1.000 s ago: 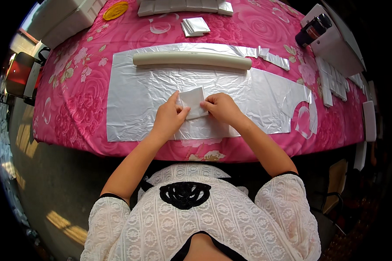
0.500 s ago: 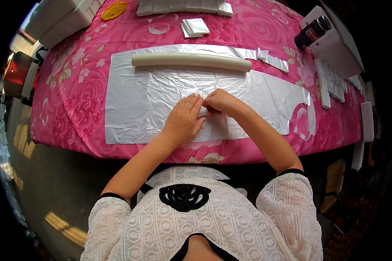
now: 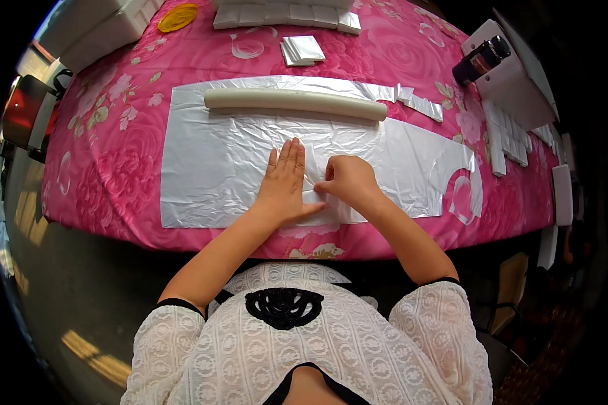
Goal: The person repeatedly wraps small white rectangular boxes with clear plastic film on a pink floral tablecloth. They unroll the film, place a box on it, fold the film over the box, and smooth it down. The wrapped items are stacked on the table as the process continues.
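Note:
A large white plastic bag [image 3: 203, 162], creased and shiny, lies spread on the table, its cut-out handle end to the right. My left hand [image 3: 284, 189] rests flat on its middle, fingers stretched forward and thumb out to the right. Just to the right, my right hand [image 3: 352, 181] is closed in a pinch on white plastic film by the left thumb. Whether that film is part of the big bag or a separate folded piece, I cannot tell. Across the far part of the bag lies a long cream-coloured tube [image 3: 294, 103].
Beyond the bag sits a small pile of folded white plastic [image 3: 304, 50], with a row of white packets [image 3: 277, 15] farther back. A dark bottle [image 3: 481, 59] leans by a white box [image 3: 513, 77] at right. More packets [image 3: 507, 135] lie near it. A yellow coil [image 3: 178, 17] is far left.
My left hand has flattened, its fingers spreading and pointing forward. The right hand has drawn nearer to me and slightly right, apart from the left fingers. The view has shifted slightly.

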The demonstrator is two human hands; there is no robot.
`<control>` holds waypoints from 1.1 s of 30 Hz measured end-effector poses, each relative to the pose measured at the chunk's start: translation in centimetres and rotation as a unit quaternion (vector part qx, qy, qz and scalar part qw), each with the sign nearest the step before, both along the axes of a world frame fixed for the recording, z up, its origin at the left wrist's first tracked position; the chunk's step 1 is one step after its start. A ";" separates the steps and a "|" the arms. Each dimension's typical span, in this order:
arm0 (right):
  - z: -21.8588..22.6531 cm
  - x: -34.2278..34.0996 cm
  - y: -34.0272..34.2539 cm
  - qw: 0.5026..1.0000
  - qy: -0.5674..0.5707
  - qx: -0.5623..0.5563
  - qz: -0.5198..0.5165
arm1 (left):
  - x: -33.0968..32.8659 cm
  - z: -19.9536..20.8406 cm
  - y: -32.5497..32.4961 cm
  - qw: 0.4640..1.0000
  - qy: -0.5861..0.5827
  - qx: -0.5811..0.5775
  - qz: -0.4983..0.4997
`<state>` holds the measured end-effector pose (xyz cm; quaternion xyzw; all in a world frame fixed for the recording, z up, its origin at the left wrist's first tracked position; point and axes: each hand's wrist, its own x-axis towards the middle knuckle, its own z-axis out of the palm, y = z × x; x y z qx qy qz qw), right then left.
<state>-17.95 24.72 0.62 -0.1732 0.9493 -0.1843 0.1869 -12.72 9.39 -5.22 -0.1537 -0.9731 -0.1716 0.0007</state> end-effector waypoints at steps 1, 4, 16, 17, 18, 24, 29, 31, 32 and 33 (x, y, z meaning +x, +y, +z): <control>0.7 0.1 0.1 0.999 -0.016 0.041 0.008 | 0.2 0.0 -0.1 1.000 0.004 0.006 0.003; -0.4 0.3 0.5 0.990 0.123 0.017 0.064 | 0.6 -0.4 -1.0 0.987 0.064 0.141 0.031; -5.8 4.5 -8.4 0.945 0.159 -0.145 0.246 | 17.5 1.9 -10.0 0.640 -0.453 0.530 0.323; -5.8 6.2 -9.3 0.943 0.144 -0.161 0.253 | 18.4 1.6 -9.8 0.596 -0.425 0.573 0.368; -5.8 7.9 -10.2 0.936 0.134 -0.173 0.277 | 19.1 1.2 -9.5 0.546 -0.392 0.617 0.409; -5.5 13.2 -12.7 0.886 0.033 -0.263 0.381 | 17.5 2.0 -7.8 0.569 -0.292 0.647 0.415; -3.9 6.7 -10.5 0.832 0.077 -0.281 0.472 | 15.5 4.5 -9.3 0.867 -0.233 0.333 0.288; -2.7 3.3 -8.9 0.864 0.041 -0.254 0.433 | 14.9 4.4 -9.3 0.853 -0.155 0.406 0.289; -1.9 0.7 -8.1 0.879 0.023 -0.239 0.412 | 14.6 4.4 -9.4 0.861 -0.126 0.407 0.277; -1.9 0.4 -8.1 0.879 0.023 -0.237 0.414 | 13.9 4.9 -9.4 0.869 -0.098 0.407 0.265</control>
